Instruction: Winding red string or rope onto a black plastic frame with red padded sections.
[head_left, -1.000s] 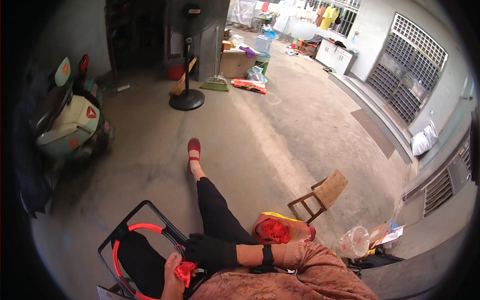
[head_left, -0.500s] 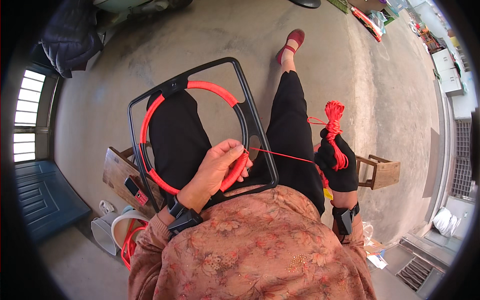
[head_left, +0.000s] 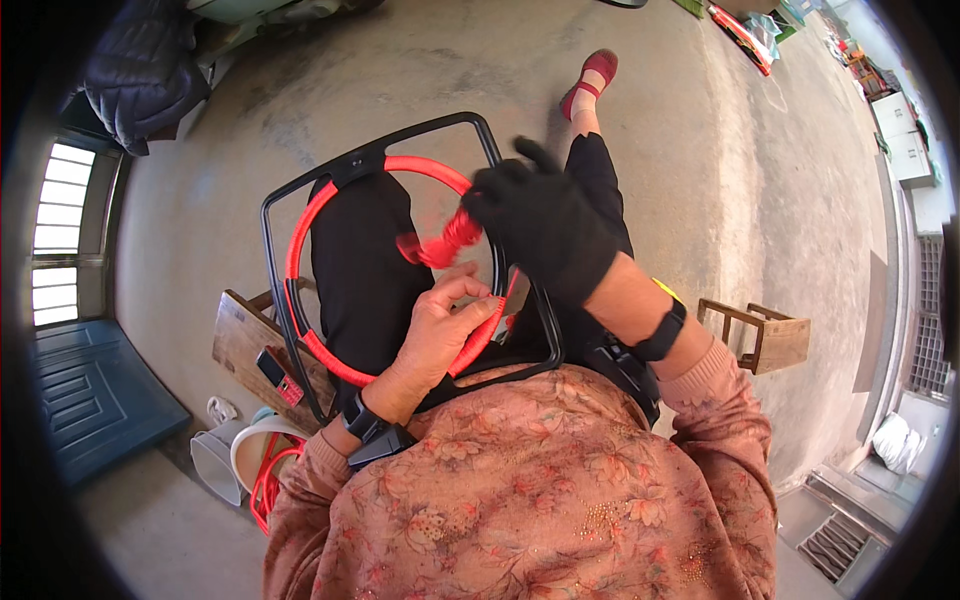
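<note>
A black frame (head_left: pixel 268 235) with a round inner ring (head_left: pixel 302 232) lies across my lap. Much of the ring is wrapped in red cord, with bare black stretches between. My bare left hand (head_left: pixel 436 325) pinches the ring at its lower right, where turns of cord end. In its black glove, my right hand (head_left: pixel 550 225) is over the frame's right side, closed on a bundle of red cord (head_left: pixel 448 243). Motion blurs the bundle, which hangs over the ring's opening. A short strand of cord (head_left: pixel 513 281) shows beside the left fingertips; the glove hides part of the frame.
A wooden bench (head_left: pixel 245 335) with a red-and-black phone (head_left: pixel 279 376) is at my left. Behind it stand pale buckets (head_left: pixel 215 462), with red cord (head_left: pixel 268 485) hanging from one. A wooden stool (head_left: pixel 775 340) stands at the right.
My right hand has swung from the right, across to the left, carrying the cord bundle over the ring. The long taut strand no longer shows. My left hand keeps its pinch on the ring.
</note>
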